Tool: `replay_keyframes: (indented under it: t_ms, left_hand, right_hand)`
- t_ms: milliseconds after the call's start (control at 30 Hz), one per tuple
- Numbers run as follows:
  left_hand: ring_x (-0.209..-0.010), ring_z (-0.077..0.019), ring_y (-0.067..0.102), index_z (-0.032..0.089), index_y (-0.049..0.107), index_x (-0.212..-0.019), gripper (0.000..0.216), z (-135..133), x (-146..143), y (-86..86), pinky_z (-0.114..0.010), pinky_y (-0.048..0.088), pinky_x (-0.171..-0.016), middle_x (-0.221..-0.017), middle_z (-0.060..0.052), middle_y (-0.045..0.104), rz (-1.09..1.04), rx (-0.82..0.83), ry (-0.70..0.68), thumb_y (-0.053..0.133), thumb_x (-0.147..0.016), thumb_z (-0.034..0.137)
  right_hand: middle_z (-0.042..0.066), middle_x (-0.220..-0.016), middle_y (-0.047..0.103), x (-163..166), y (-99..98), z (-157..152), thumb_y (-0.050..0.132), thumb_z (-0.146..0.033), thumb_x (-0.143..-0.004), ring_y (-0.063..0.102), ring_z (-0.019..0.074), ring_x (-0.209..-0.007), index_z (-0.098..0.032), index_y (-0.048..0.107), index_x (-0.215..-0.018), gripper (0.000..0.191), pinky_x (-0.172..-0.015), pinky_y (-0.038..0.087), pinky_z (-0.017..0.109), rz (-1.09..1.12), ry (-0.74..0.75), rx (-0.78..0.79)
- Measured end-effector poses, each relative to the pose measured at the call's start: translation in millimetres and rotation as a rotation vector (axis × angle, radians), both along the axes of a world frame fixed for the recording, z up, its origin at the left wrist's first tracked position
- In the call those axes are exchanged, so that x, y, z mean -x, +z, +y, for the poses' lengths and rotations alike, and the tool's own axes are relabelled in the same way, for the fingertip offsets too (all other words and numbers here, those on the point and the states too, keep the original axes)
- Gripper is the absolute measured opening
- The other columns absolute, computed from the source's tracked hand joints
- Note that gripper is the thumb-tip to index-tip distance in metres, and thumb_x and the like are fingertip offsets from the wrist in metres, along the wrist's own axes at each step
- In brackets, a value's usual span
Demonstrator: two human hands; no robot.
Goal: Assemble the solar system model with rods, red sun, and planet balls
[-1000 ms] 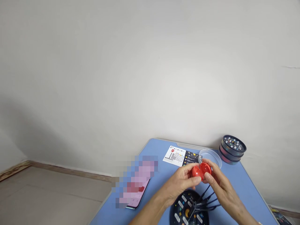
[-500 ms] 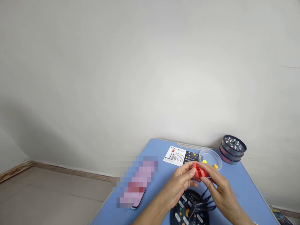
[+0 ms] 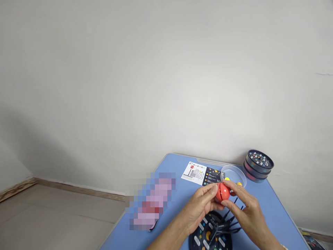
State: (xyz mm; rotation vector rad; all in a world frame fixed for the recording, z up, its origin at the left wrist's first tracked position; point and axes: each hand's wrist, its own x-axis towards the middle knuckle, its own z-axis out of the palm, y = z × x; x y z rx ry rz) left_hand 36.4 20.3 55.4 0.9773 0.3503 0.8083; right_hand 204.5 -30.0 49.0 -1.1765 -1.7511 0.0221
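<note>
Both hands hold a glossy red plastic ball (image 3: 223, 192), made of two halves with a narrow dark gap between them. My left hand (image 3: 200, 205) grips the left half, thumb on top and fingers curled beneath. On the right half, my right hand (image 3: 246, 205) pinches with thumb and fingertips. Just below the hands stands a round dark base (image 3: 201, 239) printed with planets and white labels. Several thin black arms (image 3: 226, 225) fan out from its middle, partly behind my right hand.
On the blue table (image 3: 171, 211) lie a printed instruction sheet (image 3: 194, 173) and a clear round dish (image 3: 243, 173) with small yellow balls. A stack of dark round boxes (image 3: 257, 166) stands at the back right by the wall. A pixelated pink item (image 3: 156, 198) lies on the left.
The red halves, tilted and gaping before, have come closer together into a nearly whole ball. The ball has turned, and my right hand has shifted slightly to the right.
</note>
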Motion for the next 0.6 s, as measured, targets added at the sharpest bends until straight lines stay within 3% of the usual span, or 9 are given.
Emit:
replay_keyframes:
  t_ms: [133,300,600]
  left_hand:
    - [-0.073,-0.0141,0.061,0.010,0.073,-0.102,0.036,-0.3,0.6,-0.2,-0.024,0.051,-0.069,-0.088,-0.010,0.069,-0.004,-0.002,-0.009,0.065,-0.088,0.043]
    - [-0.075,-0.0146,0.061,0.010,0.072,-0.104,0.037,-0.8,1.7,0.5,-0.024,0.051,-0.071,-0.088,-0.011,0.069,0.003,-0.008,-0.019,0.063,-0.089,0.042]
    - [-0.079,-0.0171,0.062,0.011,0.072,-0.106,0.040,-0.4,4.1,3.3,-0.027,0.049,-0.073,-0.091,-0.011,0.069,0.008,-0.001,-0.039,0.067,-0.085,0.045]
  right_hand:
    - [0.005,-0.117,0.072,1.1,-1.4,0.0,0.070,-0.034,-0.085,0.070,0.0244,-0.101,-0.027,0.064,-0.125,0.041,-0.092,0.057,0.039,0.012,0.006,0.005]
    - [0.007,-0.115,0.073,2.4,-0.2,-0.3,0.068,-0.036,-0.085,0.071,0.0240,-0.097,-0.025,0.066,-0.121,0.038,-0.078,0.062,0.033,0.066,-0.003,0.016]
    - [0.006,-0.114,0.073,5.6,-0.8,-3.4,0.069,-0.036,-0.085,0.072,0.0244,-0.093,-0.027,0.068,-0.118,0.035,-0.074,0.063,0.034,0.142,-0.027,0.050]
